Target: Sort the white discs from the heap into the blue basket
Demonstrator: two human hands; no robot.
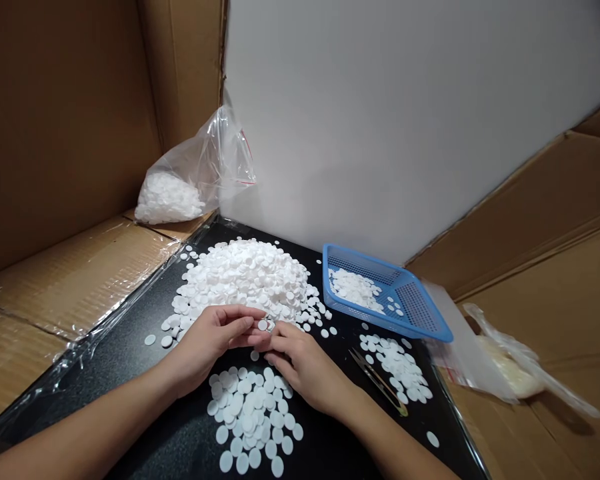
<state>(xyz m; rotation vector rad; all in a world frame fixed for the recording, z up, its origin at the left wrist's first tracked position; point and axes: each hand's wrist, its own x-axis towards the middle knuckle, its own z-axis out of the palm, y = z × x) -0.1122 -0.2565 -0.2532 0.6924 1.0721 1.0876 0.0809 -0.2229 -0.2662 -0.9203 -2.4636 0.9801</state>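
Observation:
My left hand (pixel 226 333) is closed, pinching a small round white disc (pixel 263 325) between thumb and fingers. Close beside it, my right hand (pixel 300 360) has its fingers curled in at the left fingertips; what they hold, if anything, is hidden. A large heap of white discs (pixel 245 273) rises just beyond both hands. Nearer to me, below the hands, lies a looser spread of the same flat discs (pixel 255 413) on the black table top (pixel 145 393).
A blue mesh basket (pixel 390 323) at the right holds some discs. Tweezers (pixel 380 383) lie beside another small disc pile (pixel 400 367). A clear zip bag of discs (pixel 173 197) stands at the back left. Cardboard (pixel 55 280) and a grey-white panel (pixel 380 133) border the table.

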